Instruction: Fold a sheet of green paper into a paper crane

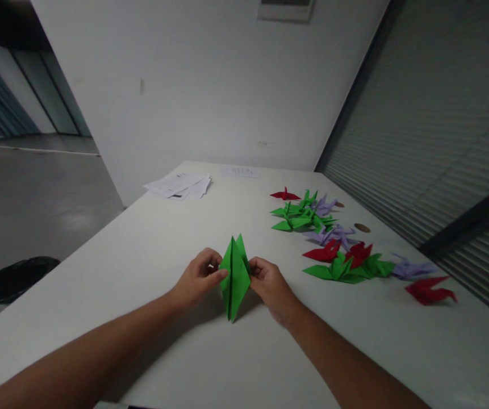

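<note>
A green folded paper piece, long and diamond-shaped, stands on edge just above the white table. My left hand pinches its left side with thumb and fingers. My right hand grips its right side. Both forearms reach in from the bottom of the view. The lower tip of the paper points at the tabletop near me.
Several finished paper cranes, green, purple and red, lie scattered at the right of the table. White sheets lie at the far left corner. A black bag lies on the floor to the left. Window blinds run along the right.
</note>
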A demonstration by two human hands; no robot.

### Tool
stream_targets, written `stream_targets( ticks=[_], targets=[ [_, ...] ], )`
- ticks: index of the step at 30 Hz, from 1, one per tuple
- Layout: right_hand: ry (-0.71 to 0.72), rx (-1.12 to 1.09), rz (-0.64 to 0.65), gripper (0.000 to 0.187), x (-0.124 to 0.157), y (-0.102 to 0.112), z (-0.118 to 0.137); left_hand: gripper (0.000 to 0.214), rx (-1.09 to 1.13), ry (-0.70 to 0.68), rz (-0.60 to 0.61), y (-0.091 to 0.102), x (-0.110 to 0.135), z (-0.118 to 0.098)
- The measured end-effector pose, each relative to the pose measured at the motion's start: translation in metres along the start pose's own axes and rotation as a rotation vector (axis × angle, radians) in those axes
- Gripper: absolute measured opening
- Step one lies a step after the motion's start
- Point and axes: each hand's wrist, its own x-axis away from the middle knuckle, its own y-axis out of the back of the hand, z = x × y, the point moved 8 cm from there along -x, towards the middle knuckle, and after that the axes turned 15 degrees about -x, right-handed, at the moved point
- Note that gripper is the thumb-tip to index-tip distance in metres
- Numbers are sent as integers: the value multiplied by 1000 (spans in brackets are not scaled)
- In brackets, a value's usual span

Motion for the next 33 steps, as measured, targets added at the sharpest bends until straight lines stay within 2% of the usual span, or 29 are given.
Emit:
stream_targets(
  ticks=[3,8,15,20,24,28,31,33],
  targets=[
    [-1,3,2,37,0,0,0,34,-28,37,13,-3,-1,5],
    [5,40,47,36,0,-1,-3,27,-148,101,26,-6,-3,15],
    [-9,76,96,34,3,-7,-6,24,-267,130,-1,-3,-3,16],
    [-3,80,93,33,3,-8,-4,22,-125,124,56,-11,-3,18],
    [9,81,86,32,2,-7,-4,31,-75,165,-24,-6,-3,21],
    [15,85,71,34,1,-5,-5,28,-136,61,-44,-3,-4,10],
    [24,81,65,35,1,-4,-4,14,29,-40,9,-6,-3,-4],
    [31,75,62,34,2,-4,-3,13,194,-34,51,-10,-2,-8]
  ],
)
